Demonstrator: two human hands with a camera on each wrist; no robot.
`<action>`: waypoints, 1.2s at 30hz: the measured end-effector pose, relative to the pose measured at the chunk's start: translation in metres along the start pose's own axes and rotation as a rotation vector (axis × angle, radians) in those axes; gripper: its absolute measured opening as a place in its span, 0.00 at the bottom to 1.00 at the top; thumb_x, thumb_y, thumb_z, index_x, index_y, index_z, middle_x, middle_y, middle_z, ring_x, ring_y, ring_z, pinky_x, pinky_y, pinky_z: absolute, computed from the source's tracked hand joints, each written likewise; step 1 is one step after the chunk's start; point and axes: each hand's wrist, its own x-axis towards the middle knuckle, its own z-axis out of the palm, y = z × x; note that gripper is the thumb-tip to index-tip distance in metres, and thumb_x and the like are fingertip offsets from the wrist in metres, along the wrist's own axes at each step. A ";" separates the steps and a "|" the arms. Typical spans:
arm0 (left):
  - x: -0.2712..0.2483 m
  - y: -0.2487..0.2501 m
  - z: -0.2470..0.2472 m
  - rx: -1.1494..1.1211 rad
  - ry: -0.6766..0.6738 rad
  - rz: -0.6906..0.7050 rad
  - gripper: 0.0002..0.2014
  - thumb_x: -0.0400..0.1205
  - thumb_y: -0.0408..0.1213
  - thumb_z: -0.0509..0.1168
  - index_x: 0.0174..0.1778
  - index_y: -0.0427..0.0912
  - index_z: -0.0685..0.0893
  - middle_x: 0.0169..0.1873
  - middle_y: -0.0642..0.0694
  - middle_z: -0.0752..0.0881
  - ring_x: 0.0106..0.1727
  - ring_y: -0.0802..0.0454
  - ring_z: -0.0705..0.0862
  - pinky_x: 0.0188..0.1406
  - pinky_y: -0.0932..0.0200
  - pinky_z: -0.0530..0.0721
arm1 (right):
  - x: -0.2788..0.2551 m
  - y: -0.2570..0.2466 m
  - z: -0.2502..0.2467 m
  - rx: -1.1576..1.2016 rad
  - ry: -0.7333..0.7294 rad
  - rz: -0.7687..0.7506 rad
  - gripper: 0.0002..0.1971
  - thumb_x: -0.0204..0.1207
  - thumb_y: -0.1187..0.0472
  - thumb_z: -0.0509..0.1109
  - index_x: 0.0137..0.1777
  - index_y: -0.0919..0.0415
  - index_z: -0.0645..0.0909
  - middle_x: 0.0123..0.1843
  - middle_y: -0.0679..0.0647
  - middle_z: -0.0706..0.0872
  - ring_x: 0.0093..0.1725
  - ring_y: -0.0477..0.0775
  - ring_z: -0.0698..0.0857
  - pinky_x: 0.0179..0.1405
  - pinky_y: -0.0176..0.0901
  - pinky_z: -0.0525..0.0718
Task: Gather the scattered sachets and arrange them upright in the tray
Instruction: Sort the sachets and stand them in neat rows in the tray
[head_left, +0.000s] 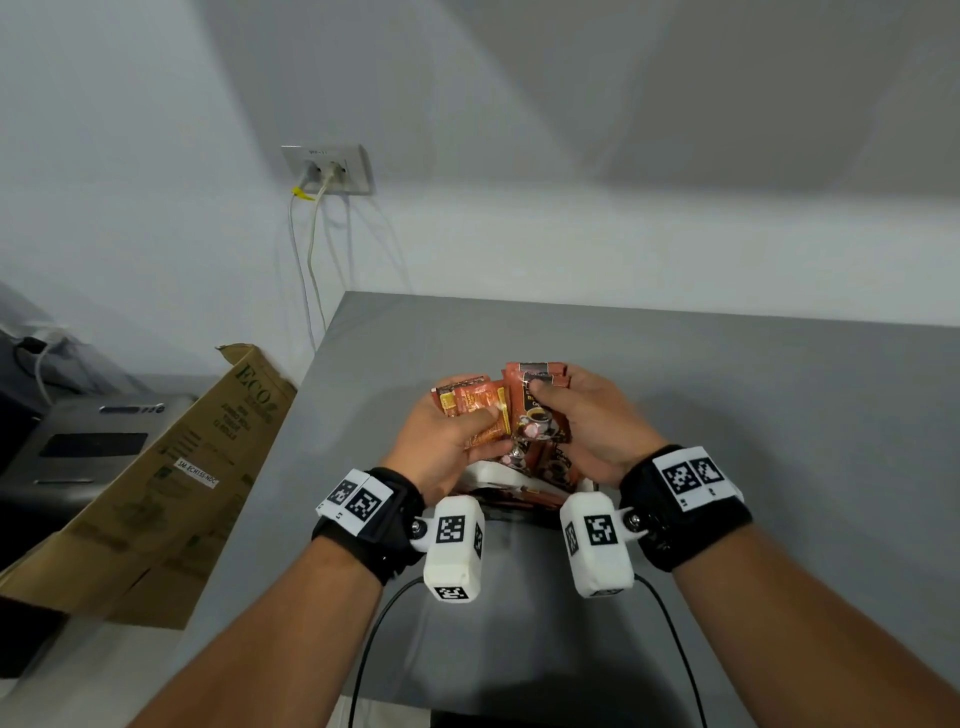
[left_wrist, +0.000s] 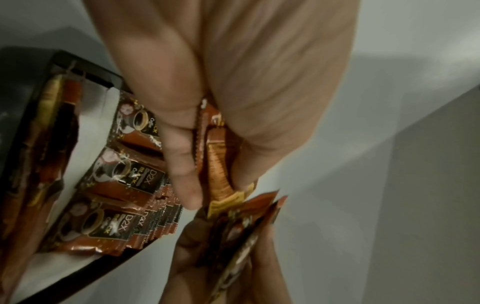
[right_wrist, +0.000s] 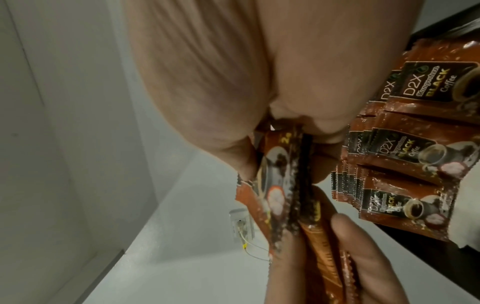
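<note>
Two forearms with black wrist straps are seen lowest in the head view, above a grey table. Orange sachets are gripped in the left hand, thumb pressed on their face. Brown sachets are gripped in the right hand, thumb on top. Both bunches are held just above the tray, largely hidden by the hands. A cardboard box lies at left, a wall socket above.

From the left wrist, orange sachets are clamped between curled fingers and thumb. Brown sachets stand in rows in the tray.

From the right wrist, brown sachets are pinched by the right hand; rows of sachets are seen beside them.
</note>
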 end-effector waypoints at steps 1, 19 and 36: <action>0.000 -0.001 0.000 0.037 -0.005 0.004 0.15 0.81 0.20 0.67 0.62 0.35 0.80 0.46 0.38 0.90 0.45 0.42 0.91 0.38 0.51 0.92 | 0.000 0.001 0.001 -0.017 -0.002 0.011 0.08 0.85 0.69 0.65 0.60 0.65 0.82 0.51 0.63 0.91 0.48 0.61 0.90 0.55 0.58 0.86; 0.011 0.009 0.001 0.119 0.187 0.130 0.20 0.75 0.21 0.72 0.62 0.38 0.80 0.46 0.31 0.88 0.48 0.36 0.89 0.58 0.34 0.87 | -0.003 0.008 0.002 -0.464 0.120 -0.214 0.03 0.82 0.57 0.69 0.53 0.49 0.82 0.50 0.51 0.91 0.47 0.49 0.91 0.51 0.52 0.90; 0.006 0.006 0.002 0.077 0.114 0.097 0.13 0.84 0.20 0.61 0.48 0.37 0.90 0.46 0.42 0.92 0.47 0.51 0.89 0.42 0.62 0.87 | -0.002 -0.009 -0.011 0.197 0.187 0.050 0.10 0.79 0.76 0.59 0.52 0.65 0.78 0.41 0.63 0.87 0.35 0.58 0.86 0.29 0.48 0.84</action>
